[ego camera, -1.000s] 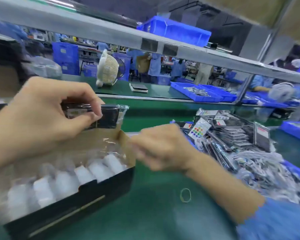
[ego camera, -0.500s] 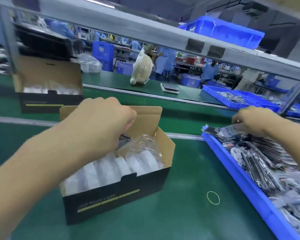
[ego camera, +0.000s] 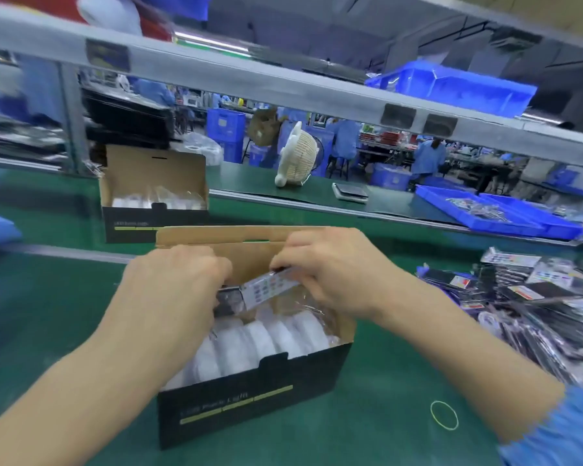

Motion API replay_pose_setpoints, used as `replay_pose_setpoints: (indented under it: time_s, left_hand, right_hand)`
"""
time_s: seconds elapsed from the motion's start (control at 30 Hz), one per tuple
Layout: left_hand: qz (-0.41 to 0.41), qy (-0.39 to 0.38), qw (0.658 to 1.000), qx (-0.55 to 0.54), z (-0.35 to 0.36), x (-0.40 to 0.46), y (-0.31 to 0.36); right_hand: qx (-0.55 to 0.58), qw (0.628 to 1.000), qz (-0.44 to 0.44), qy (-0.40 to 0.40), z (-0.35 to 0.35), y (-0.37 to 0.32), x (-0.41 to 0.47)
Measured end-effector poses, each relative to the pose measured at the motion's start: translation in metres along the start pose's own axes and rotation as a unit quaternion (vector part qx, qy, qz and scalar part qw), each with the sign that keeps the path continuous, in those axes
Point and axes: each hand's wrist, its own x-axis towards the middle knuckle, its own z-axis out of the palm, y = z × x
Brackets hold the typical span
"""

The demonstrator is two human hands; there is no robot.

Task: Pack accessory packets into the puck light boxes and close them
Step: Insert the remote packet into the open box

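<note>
An open black puck light box [ego camera: 249, 395] stands in front of me on the green table, its brown lid flap upright at the back. White puck lights [ego camera: 266, 338] in clear wrap fill it. My left hand [ego camera: 175, 284] grips a dark accessory packet [ego camera: 228, 299] at the back of the box. My right hand [ego camera: 330, 274] pinches a clear packet with a coloured sticker sheet [ego camera: 268, 287] above the lights, beside the dark one. A heap of accessory packets [ego camera: 535, 304] lies at the right.
A second open puck light box [ego camera: 152, 196] stands behind at the left. A yellow rubber band [ego camera: 444, 415] lies on the table at the right. Blue trays [ego camera: 495, 213], a white fan [ego camera: 298, 156] and a phone [ego camera: 350, 191] sit on the far bench under a grey shelf rail.
My right hand has come back from the packet heap with a sticker packet and now holds it over the box. My left hand stays in the box on the dark packet.
</note>
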Motion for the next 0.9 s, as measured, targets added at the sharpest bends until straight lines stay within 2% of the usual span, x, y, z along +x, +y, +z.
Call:
replay_pose_setpoints:
  time_s: [0.07, 0.1, 0.17, 0.23, 0.4, 0.53, 0.73, 0.9]
  left_hand:
    - [0.028, -0.024, 0.999, 0.033, -0.007, 0.000, 0.007]
    - [0.023, -0.051, 0.997, 0.050, -0.009, 0.000, 0.013]
    - [0.002, -0.043, 0.994, 0.098, -0.001, 0.002, 0.021]
    - [-0.023, -0.082, 0.984, 0.155, -0.005, 0.006, 0.030]
    - [-0.050, -0.096, 0.981, 0.164, -0.009, 0.017, 0.030]
    - [-0.047, -0.130, 0.976, 0.169, -0.011, 0.021, 0.031]
    - [-0.038, -0.179, 0.965, 0.186, -0.018, 0.005, 0.031]
    - [-0.031, -0.231, 0.958, 0.166, -0.016, 0.015, 0.028]
  right_hand:
    - [-0.042, 0.999, 0.014, -0.023, 0.015, -0.004, -0.001]
    - [-0.049, 0.998, 0.026, -0.031, 0.022, -0.006, -0.001]
    - [-0.051, 0.997, 0.048, -0.041, 0.031, -0.006, 0.000]
    - [-0.068, 0.995, 0.053, -0.052, 0.033, -0.003, 0.004]
    - [-0.116, 0.987, 0.043, -0.098, 0.037, -0.010, 0.019]
    - [-0.093, 0.986, 0.060, -0.125, 0.038, -0.010, 0.020]
    - [-0.062, 0.996, 0.013, -0.063, 0.039, -0.012, 0.011]
    - [-0.049, 0.997, 0.002, -0.061, 0.048, -0.014, 0.019]
